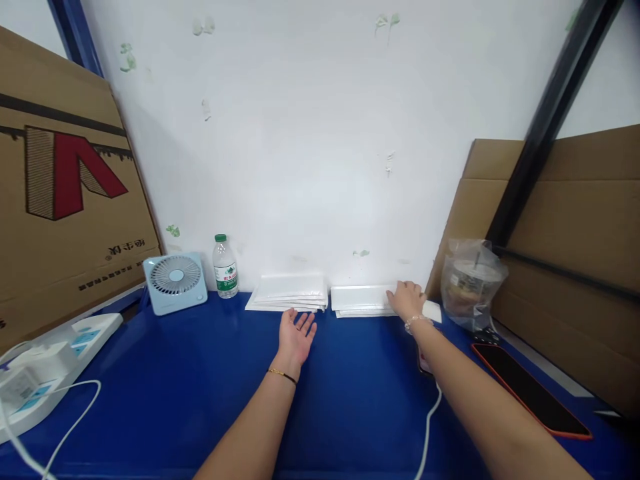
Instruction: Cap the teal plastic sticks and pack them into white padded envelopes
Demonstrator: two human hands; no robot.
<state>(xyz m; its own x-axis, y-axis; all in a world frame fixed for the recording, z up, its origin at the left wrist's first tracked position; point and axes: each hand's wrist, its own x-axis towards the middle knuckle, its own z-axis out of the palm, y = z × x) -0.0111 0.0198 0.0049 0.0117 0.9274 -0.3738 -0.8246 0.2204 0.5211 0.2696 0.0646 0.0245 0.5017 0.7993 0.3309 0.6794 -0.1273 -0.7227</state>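
Right now your right hand (407, 299) lies draped over the right end of the flat white stack of packets (357, 300), whose long axis runs left-right along the wall on the blue tabletop (350, 400). Your left hand (296, 335) (open, fingers apart, holding nothing) is just short of the neighbouring stack of white padded mailers (290, 290), straight ahead. Whether the right fingers grip an edge is hidden.

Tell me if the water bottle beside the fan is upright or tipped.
Upright: the water bottle stands on its base on the blue table, green cap on top.
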